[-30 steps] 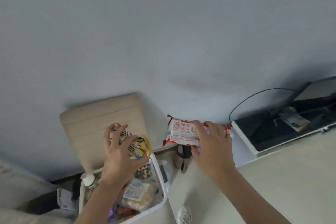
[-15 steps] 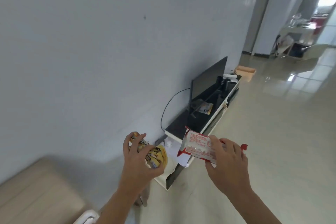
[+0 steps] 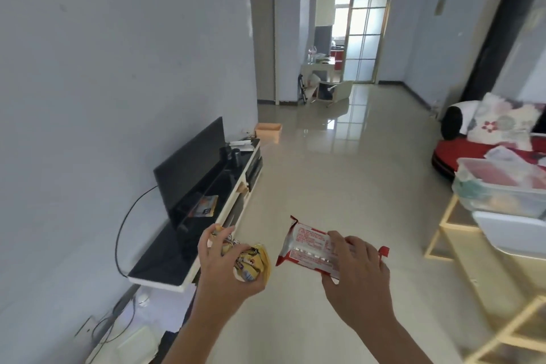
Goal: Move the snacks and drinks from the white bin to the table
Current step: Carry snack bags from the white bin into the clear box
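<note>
Bright daylit room. Light pours in through the far glass door [image 3: 366, 35], which is blown out to near white, and lies as a glaring grid on the glossy floor [image 3: 328, 139]. The left wall [image 3: 88, 83] has a cool bluish cast. The wide lens bends upright lines outward at the edges. At the right edge a clear bin [image 3: 502, 190] is smeared and soft. Near, the yellow packet [image 3: 254, 263] and the red-and-white packet [image 3: 307, 248] are fairly sharp, their print unreadable.
</note>
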Available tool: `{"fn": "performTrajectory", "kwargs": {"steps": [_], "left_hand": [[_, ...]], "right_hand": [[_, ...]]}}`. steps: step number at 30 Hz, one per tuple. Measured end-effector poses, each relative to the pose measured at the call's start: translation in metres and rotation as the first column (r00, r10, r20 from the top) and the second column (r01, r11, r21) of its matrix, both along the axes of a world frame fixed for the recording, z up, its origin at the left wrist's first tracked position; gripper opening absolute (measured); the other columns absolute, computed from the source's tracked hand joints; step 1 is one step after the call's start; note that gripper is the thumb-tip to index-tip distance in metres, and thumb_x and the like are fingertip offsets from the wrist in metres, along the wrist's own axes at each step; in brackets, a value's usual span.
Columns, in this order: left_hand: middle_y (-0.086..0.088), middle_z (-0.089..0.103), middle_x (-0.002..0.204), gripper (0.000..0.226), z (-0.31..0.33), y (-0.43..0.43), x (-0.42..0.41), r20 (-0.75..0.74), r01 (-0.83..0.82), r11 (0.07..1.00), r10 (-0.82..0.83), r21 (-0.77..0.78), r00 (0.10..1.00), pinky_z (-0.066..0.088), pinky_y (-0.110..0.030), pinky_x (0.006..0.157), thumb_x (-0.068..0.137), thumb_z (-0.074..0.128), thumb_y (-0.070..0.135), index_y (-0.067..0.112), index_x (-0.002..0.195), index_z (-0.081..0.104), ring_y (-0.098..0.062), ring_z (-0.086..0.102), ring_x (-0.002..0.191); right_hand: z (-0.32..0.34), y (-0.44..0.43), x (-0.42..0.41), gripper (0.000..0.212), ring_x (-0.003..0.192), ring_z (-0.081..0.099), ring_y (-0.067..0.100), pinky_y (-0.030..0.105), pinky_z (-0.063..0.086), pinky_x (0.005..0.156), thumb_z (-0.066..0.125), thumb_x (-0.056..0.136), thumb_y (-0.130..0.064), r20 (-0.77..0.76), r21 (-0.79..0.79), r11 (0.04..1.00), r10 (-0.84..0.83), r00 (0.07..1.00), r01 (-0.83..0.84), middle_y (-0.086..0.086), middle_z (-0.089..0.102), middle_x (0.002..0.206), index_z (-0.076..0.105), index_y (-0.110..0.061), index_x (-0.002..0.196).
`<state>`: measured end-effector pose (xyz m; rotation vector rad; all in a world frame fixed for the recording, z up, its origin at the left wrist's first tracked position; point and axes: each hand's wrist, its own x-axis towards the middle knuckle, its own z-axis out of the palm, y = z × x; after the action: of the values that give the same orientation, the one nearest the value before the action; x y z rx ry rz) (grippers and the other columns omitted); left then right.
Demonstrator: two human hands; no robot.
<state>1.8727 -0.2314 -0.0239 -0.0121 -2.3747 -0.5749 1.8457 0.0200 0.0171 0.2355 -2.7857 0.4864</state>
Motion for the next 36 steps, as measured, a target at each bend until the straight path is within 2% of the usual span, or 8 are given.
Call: {"fn": "performTrajectory", "kwargs": {"steps": [5,11,16,21,25,29,36], "left_hand": [[-0.004,0.054,0.137,0.056,0.009,0.08,-0.064,0.015,0.129,0.992,-0.129,0.014,0.991,0.039,-0.044,0.101,0.051,0.088,0.048,0.024,0.099,0.072,-0.036,0.034,0.139],[-0.002,0.051,0.14,0.054,0.017,0.157,-0.124,0.054,0.305,0.952,-0.306,0.037,0.95,0.041,-0.035,0.096,0.054,0.081,0.053,0.023,0.098,0.072,-0.032,0.03,0.142],[-0.003,0.052,0.137,0.052,0.016,0.202,-0.19,0.028,0.454,0.889,-0.456,0.062,0.89,0.039,-0.036,0.097,0.054,0.081,0.048,0.02,0.096,0.072,-0.033,0.03,0.141],[0.005,0.05,0.137,0.054,0.009,0.235,-0.272,0.044,0.531,0.835,-0.541,0.144,0.84,0.029,-0.014,0.1,0.051,0.09,0.049,0.024,0.096,0.073,-0.024,0.025,0.144],[0.007,0.048,0.139,0.055,0.006,0.253,-0.341,0.063,0.584,0.793,-0.601,0.171,0.797,0.027,-0.008,0.096,0.053,0.084,0.057,0.026,0.097,0.073,-0.02,0.022,0.144],[0.007,0.049,0.138,0.054,0.011,0.269,-0.411,0.075,0.637,0.746,-0.659,0.196,0.749,0.027,-0.011,0.094,0.053,0.08,0.058,0.027,0.096,0.072,-0.019,0.022,0.143],[0.002,0.051,0.136,0.06,0.023,0.302,-0.507,0.089,0.729,0.669,-0.742,0.142,0.664,0.029,-0.014,0.094,0.053,0.078,0.065,0.024,0.097,0.074,-0.024,0.026,0.141]], "right_hand": [[0.008,0.078,-0.03,0.073,0.118,0.054,0.028,0.052,0.055,0.088,0.074,0.073,-0.04,0.047,0.039,0.992,-0.123,0.991,0.121,-0.001,0.057,0.125,0.045,-0.033,0.139],[0.02,0.144,-0.056,0.07,0.123,0.05,0.027,0.05,0.052,0.094,0.071,0.078,-0.043,0.054,0.035,0.962,-0.274,0.96,0.272,-0.003,0.055,0.128,0.041,-0.035,0.141],[0.021,0.181,-0.091,0.072,0.124,0.05,0.029,0.052,0.05,0.097,0.071,0.08,-0.043,0.054,0.027,0.92,-0.392,0.918,0.391,-0.001,0.055,0.129,0.038,-0.035,0.144],[0.015,0.205,-0.143,0.074,0.122,0.052,0.029,0.054,0.05,0.096,0.073,0.079,-0.044,0.057,0.072,0.868,-0.496,0.867,0.492,0.001,0.055,0.127,0.038,-0.034,0.144],[0.019,0.214,-0.198,0.074,0.122,0.052,0.031,0.055,0.051,0.094,0.074,0.078,-0.046,0.062,0.083,0.819,-0.573,0.817,0.568,0.001,0.056,0.126,0.039,-0.034,0.142],[0.029,0.222,-0.251,0.073,0.122,0.05,0.031,0.056,0.05,0.094,0.072,0.079,-0.047,0.057,0.081,0.759,-0.651,0.757,0.646,0.001,0.054,0.129,0.038,-0.035,0.143],[0.032,0.23,-0.314,0.074,0.131,0.043,0.028,0.054,0.046,0.103,0.066,0.086,-0.048,0.117,0.058,0.698,-0.714,0.69,0.713,-0.001,0.048,0.14,0.03,-0.037,0.149]]}}
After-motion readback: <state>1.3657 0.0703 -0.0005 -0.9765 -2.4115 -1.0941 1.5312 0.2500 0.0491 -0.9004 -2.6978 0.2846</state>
